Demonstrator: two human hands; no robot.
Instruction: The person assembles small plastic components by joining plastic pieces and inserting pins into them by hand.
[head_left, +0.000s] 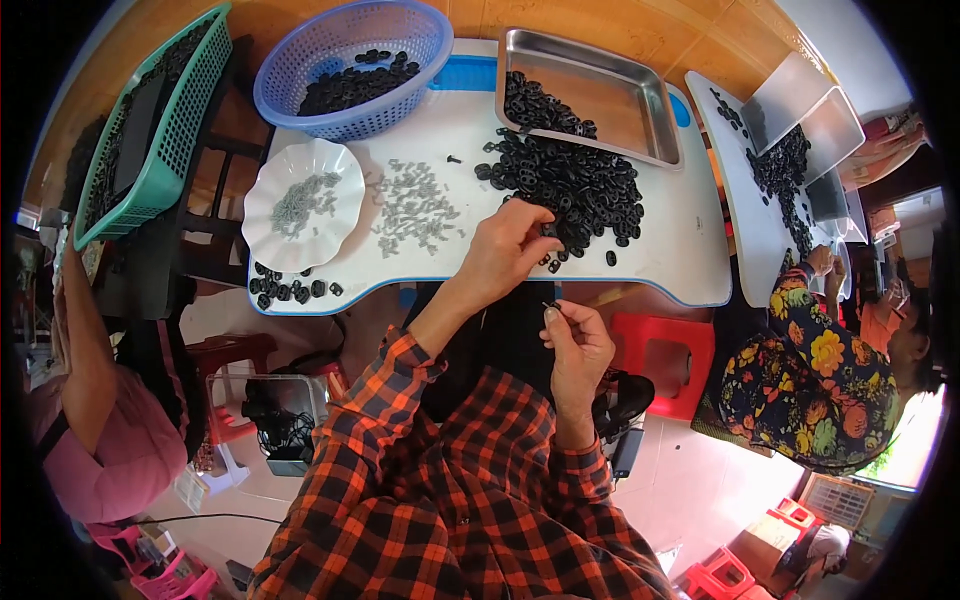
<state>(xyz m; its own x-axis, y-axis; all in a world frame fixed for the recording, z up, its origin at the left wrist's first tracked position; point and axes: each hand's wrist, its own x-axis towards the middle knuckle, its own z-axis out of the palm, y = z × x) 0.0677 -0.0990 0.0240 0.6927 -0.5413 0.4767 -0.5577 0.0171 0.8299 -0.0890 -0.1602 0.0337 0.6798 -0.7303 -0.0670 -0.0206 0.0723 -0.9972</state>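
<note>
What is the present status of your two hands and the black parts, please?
Left hand at near edge of black parts, hold unclear. Right hand pinching a small piece. Metal tray just beyond black parts; nothing seen blocking either hand.

The left hand (508, 245) hid some of the black pieces (580, 190), and you could not tell what was between its finger and thumb. The right hand (578, 345) pinched a tiny thing (549, 306), too small to name. The gray bits (295, 203) on the plate (346, 215) were too small to see well. The bottom edge cut off the checked shirt (450, 510). The dark rim hid part of the person in pink (125, 440).
</note>
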